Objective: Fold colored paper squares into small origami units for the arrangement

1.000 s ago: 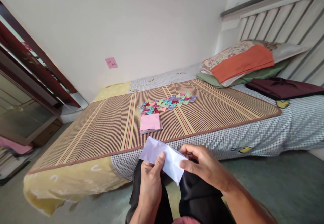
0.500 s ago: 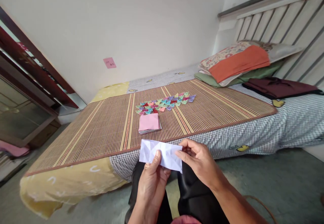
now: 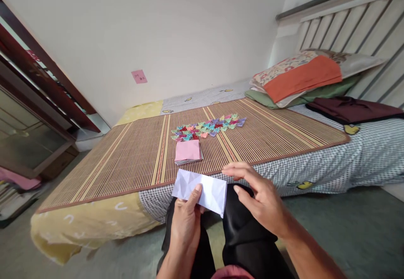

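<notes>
A folded sheet of pale lilac paper, marked with diagonal creases, is held above my lap near the bed's edge. My left hand grips it from below, the thumb pressed on its near face and the fingers behind it, mostly hidden. Just right of the paper, my right hand is apart from it, thumb and fingers spread with nothing between them. Beyond the paper, a stack of square paper, pink on top, lies on the mat. Several small folded paper shapes in many colours stand in rows behind the stack.
A striped woven mat covers much of the bed. Pillows and a folded maroon cloth lie at the right by the headboard. A pink note is on the wall, and a cabinet stands at left.
My right hand has let go of the paper's right end and moved slightly right, its fingers opening. The left hand still holds the paper, now tilted a little more.
</notes>
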`<state>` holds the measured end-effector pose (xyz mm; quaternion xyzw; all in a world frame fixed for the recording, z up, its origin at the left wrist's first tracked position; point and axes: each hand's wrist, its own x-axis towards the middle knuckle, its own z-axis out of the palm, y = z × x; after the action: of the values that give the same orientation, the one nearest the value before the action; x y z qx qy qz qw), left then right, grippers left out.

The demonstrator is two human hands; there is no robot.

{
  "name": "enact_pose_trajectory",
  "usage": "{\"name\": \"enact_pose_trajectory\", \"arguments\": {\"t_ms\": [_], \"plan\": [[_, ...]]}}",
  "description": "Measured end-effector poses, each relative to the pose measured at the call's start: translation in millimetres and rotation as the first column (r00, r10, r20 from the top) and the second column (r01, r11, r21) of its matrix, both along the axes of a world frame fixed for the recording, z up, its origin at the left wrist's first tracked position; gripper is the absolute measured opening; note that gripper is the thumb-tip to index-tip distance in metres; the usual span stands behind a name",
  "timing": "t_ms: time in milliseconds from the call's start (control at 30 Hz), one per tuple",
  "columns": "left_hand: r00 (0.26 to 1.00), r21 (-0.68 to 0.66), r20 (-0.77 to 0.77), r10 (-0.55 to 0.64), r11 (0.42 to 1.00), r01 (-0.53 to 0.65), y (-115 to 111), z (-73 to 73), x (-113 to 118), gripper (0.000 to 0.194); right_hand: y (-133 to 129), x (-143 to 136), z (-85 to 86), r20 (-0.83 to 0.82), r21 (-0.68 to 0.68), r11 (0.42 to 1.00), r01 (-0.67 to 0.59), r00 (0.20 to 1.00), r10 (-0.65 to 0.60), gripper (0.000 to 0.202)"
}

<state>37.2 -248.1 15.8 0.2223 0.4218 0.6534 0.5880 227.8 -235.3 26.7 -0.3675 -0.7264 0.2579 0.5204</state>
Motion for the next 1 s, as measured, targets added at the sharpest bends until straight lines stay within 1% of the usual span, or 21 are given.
{"name": "enact_pose_trajectory", "arguments": {"t_ms": [67,167,233,267,367,433,500,600,700,867,1000], "plan": [[0.999,-0.028,0.031,-0.043,0.999,0.044,0.2,0.0,-0.1,0.04,-3.2,0.6,3.0,0.156,0.087,0.993,-0.083,0.985,0.068,0.055],[0.993,-0.052,0.073,-0.094,0.994,0.098,0.3,0.5,0.2,0.041,-6.6,-3.9,5.4,0.291,0.144,0.98,-0.141,0.952,0.094,0.064],[0.99,-0.055,0.073,-0.12,0.991,0.124,0.2,0.0,0.1,0.038,-6.5,-8.0,4.6,0.306,0.198,0.97,-0.141,0.949,0.076,0.061],[0.989,-0.048,0.065,-0.133,0.99,0.136,0.1,-0.7,-0.1,0.036,-5.9,-9.7,3.7,0.297,0.222,0.965,-0.14,0.952,0.07,0.057],[0.988,0.0,0.003,-0.157,0.988,0.157,-0.5,-3.9,-1.0,0.034,-3.6,-13.1,0.8,0.253,0.255,0.956,-0.145,0.964,0.079,0.036],[0.987,0.031,-0.073,-0.147,0.988,0.149,-1.5,-5.9,-1.5,0.035,-3.3,-15.0,-0.8,0.221,0.24,0.961,-0.136,0.972,0.083,0.022],[0.977,0.05,-0.169,-0.128,0.989,0.138,-3.1,-6.5,-1.6,0.035,-4.1,-17.8,-2.7,0.172,0.2,0.975,-0.094,0.983,0.059,0.015],[0.951,0.085,-0.289,-0.112,0.986,0.142,-6.0,-3.8,-0.9,0.034,-6.4,-23.4,-6.1,0.078,0.119,0.993,0.017,0.997,-0.027,0.019],[0.935,0.105,-0.341,-0.095,0.985,0.138,-8.4,1.6,0.0,0.038,-7.9,-28.0,-8.1,0.03,0.077,0.994,0.084,0.996,-0.086,0.023],[0.914,0.073,-0.391,-0.105,0.987,0.144,-12.3,5.8,-1.1,0.042,-9.1,-31.3,-7.9,0.014,-0.004,0.998,0.067,0.998,-0.067,0.026],[0.899,0.067,-0.42,-0.121,0.984,0.164,-14.4,7.9,-2.4,0.044,-9.9,-32.9,-9.2,0.02,-0.044,0.997,0.067,0.998,-0.066,0.03]]}}
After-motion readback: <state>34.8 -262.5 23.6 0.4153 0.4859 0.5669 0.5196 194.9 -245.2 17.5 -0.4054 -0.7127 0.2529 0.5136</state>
